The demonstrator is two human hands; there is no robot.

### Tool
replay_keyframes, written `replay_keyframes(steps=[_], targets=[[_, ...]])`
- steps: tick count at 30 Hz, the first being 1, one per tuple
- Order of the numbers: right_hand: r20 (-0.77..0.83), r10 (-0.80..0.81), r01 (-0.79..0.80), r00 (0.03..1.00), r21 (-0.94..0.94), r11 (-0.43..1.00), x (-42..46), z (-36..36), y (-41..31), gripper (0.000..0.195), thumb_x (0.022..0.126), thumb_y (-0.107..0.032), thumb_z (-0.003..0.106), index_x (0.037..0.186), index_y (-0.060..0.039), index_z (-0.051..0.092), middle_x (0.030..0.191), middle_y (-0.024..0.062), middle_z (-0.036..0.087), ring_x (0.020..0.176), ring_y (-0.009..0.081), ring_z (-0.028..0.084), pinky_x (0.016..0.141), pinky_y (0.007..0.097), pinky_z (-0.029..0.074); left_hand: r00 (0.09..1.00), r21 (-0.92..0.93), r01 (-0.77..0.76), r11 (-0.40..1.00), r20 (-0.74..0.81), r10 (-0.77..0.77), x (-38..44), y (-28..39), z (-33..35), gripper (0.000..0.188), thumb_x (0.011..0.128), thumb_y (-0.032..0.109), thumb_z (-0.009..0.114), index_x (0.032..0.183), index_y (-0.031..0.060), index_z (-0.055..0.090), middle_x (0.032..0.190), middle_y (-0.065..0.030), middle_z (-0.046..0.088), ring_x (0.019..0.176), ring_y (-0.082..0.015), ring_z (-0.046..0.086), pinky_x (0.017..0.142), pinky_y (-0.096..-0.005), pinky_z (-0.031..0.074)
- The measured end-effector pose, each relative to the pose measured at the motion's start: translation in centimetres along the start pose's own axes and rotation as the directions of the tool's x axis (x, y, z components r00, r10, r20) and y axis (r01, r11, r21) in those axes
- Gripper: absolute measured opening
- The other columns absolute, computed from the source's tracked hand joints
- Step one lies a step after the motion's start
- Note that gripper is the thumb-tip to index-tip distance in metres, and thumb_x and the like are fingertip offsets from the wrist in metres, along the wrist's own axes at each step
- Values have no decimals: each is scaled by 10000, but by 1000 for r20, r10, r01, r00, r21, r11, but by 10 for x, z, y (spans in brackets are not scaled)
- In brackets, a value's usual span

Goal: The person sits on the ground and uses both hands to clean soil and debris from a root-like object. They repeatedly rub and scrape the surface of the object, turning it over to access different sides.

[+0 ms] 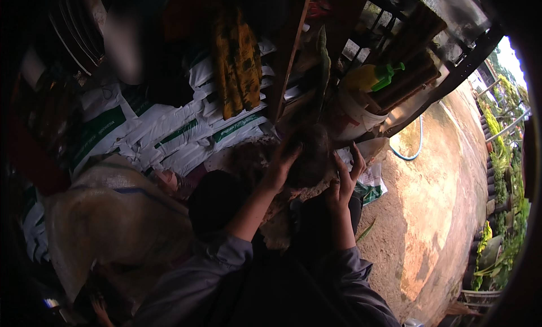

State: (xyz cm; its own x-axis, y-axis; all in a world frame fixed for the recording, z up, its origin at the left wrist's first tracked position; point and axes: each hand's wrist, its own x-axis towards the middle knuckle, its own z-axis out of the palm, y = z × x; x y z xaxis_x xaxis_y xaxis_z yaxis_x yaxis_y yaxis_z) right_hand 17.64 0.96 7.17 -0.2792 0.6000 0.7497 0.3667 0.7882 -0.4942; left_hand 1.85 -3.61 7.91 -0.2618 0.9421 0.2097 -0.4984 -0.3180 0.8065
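Observation:
My left hand [284,163] is closed on the left side of a dark, rounded pot-like object [311,160], held in front of my knees. Shadow hides its detail. A long, pale-edged leaf [324,69], like a snake plant's, stands up behind it; whether it grows from the object I cannot tell. Just to the right of the object is my right hand [347,176], fingers spread and dirty at the tips, with nothing visible in it. Loose soil [254,153] lies beneath and to the left of the object.
White-and-green printed sacks [178,128] are stacked at left, behind a large pale woven sack [118,208]. A white bucket [355,117] and a yellow spray bottle [362,77] with green head stand ahead right. Another person's hand or foot [99,308] shows lower left. A hose [413,155] lies on concrete.

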Motion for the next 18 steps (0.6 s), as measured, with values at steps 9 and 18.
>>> replay_keyframes(steps=[9, 18], targets=[[89, 61, -66, 994, 58, 996, 3, -3, -3, 641, 906, -562, 265, 1124, -83, 632, 1347, 193, 395, 1247, 346, 317, 1043, 457, 210, 991, -190, 123, 974, 83, -109, -3, -2, -6, 590, 978, 357, 368, 1443, 52, 170, 1453, -99, 277, 1319, -197, 309, 1084, -337, 253], [162, 73, -83, 984, 58, 995, 1, -4, -8, 649, 908, -584, 265, 1177, -97, 599, 1364, 188, 371, 1260, 340, 309, 1028, 451, 252, 996, 118, 81, 990, 14, -83, -9, 3, -10, 596, 985, 377, 327, 1453, 65, 130, 1482, -96, 220, 1347, -201, 254, 1106, -347, 201]])
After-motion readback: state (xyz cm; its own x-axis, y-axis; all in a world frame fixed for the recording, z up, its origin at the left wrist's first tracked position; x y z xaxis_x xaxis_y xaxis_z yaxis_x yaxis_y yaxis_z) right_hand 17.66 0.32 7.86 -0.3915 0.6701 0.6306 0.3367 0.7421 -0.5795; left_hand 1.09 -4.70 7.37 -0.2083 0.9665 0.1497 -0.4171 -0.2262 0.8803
